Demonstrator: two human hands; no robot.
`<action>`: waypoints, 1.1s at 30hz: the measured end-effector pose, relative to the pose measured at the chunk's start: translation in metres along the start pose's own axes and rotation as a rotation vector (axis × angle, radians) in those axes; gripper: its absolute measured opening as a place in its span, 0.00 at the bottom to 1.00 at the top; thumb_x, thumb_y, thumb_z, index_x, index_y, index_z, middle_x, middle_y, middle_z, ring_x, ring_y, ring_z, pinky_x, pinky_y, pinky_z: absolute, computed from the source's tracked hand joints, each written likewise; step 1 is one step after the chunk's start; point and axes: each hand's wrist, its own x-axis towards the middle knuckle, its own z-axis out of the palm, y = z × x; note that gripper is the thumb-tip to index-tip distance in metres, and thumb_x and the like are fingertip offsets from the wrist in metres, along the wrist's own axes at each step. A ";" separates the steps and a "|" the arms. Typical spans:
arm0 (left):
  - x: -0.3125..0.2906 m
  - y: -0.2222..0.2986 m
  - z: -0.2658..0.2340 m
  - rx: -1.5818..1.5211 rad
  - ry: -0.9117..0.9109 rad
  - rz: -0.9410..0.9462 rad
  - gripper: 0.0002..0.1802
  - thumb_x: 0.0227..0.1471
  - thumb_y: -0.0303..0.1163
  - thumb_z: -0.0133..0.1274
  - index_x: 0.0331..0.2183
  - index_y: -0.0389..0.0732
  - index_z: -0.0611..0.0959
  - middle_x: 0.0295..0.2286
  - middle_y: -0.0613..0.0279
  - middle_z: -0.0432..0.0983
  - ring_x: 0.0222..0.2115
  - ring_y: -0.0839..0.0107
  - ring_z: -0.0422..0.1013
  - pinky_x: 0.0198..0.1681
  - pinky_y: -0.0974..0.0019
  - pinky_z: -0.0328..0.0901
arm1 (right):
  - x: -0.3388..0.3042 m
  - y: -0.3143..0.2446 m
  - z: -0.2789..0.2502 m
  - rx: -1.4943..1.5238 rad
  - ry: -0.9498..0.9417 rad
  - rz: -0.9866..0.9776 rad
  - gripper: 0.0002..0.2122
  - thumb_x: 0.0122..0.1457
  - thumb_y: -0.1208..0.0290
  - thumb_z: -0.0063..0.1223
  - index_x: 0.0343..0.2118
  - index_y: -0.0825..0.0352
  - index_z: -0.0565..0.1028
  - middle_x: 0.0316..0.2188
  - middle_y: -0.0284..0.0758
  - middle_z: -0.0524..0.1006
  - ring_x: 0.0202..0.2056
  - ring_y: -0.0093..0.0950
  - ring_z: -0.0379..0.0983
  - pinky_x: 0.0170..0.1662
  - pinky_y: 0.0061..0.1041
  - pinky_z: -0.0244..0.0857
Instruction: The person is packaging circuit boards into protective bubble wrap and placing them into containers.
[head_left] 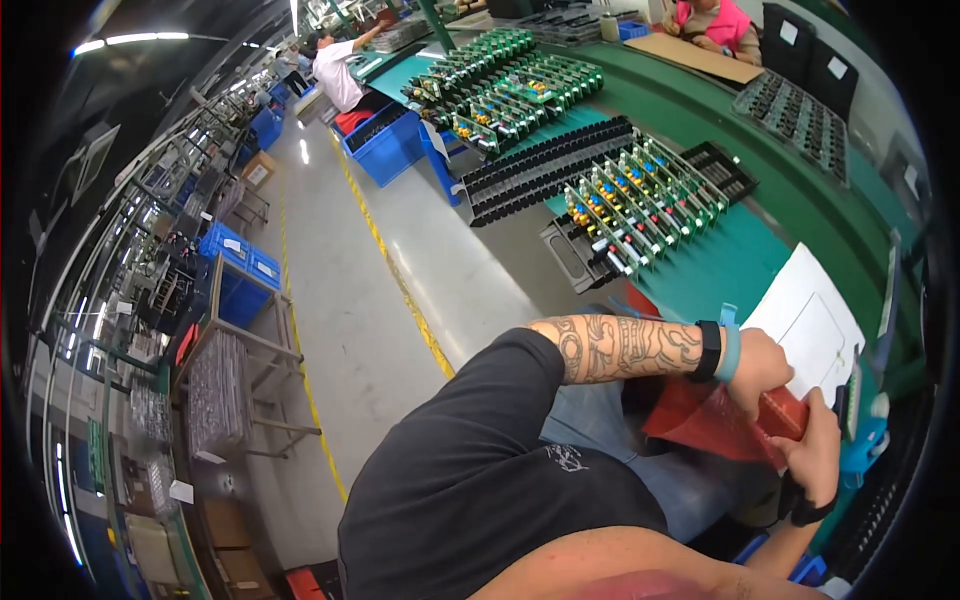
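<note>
Both hands are at the right, above my lap and by the bench edge. My left hand [758, 372], with a black band and a teal strap at its wrist, has its fingers closed on a red plastic bag [700, 418]. The bag's loose, see-through part hangs over my thighs. Around the bag's thicker, folded end, my right hand [812, 452] is closed, thumb toward the left hand. What lies inside the bag, if anything, I cannot make out. Just beyond the hands, a white sheet of paper [810, 310] with a line drawing lies on the bench.
A black rack of upright circuit boards [640, 210] stands on the green bench mat [745, 262]. Farther off are more boards [500, 95] and a blue bin [385, 150]. A co-worker in pink [735, 30] sits opposite; another person [340, 70] stands at far left.
</note>
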 end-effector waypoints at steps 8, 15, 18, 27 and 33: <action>0.043 -0.028 -0.002 0.218 0.355 -0.017 0.29 0.32 0.43 0.67 0.38 0.35 0.82 0.30 0.47 0.83 0.35 0.47 0.80 0.38 0.49 0.75 | 0.049 0.071 0.033 -0.163 0.333 -0.165 0.26 0.45 0.78 0.67 0.48 0.72 0.70 0.42 0.52 0.76 0.46 0.54 0.73 0.47 0.47 0.67; 0.040 -0.041 -0.028 0.257 0.199 -0.143 0.20 0.37 0.41 0.62 0.36 0.43 0.84 0.34 0.49 0.82 0.37 0.48 0.80 0.36 0.48 0.76 | 0.084 0.066 0.027 -0.286 0.208 -0.197 0.24 0.50 0.59 0.66 0.46 0.68 0.71 0.43 0.48 0.75 0.49 0.49 0.72 0.51 0.43 0.68; 0.048 -0.051 -0.012 0.217 0.326 -0.059 0.26 0.40 0.43 0.68 0.37 0.39 0.78 0.34 0.48 0.81 0.37 0.48 0.78 0.40 0.50 0.73 | 0.092 0.080 0.030 -0.248 0.224 -0.229 0.24 0.48 0.61 0.68 0.45 0.65 0.72 0.42 0.43 0.77 0.47 0.46 0.74 0.49 0.43 0.69; 0.050 -0.032 -0.003 0.243 0.249 -0.059 0.26 0.43 0.42 0.68 0.40 0.39 0.77 0.35 0.49 0.80 0.39 0.50 0.77 0.41 0.51 0.72 | 0.063 0.078 0.042 -0.240 0.232 -0.109 0.23 0.49 0.62 0.69 0.45 0.66 0.72 0.41 0.42 0.79 0.47 0.46 0.76 0.48 0.43 0.70; 0.032 -0.039 0.006 0.222 0.534 -0.022 0.29 0.43 0.41 0.70 0.43 0.37 0.76 0.36 0.49 0.77 0.38 0.48 0.75 0.41 0.50 0.71 | 0.072 0.073 0.045 -0.283 0.217 -0.073 0.22 0.50 0.62 0.69 0.43 0.67 0.72 0.40 0.43 0.79 0.48 0.45 0.76 0.48 0.43 0.71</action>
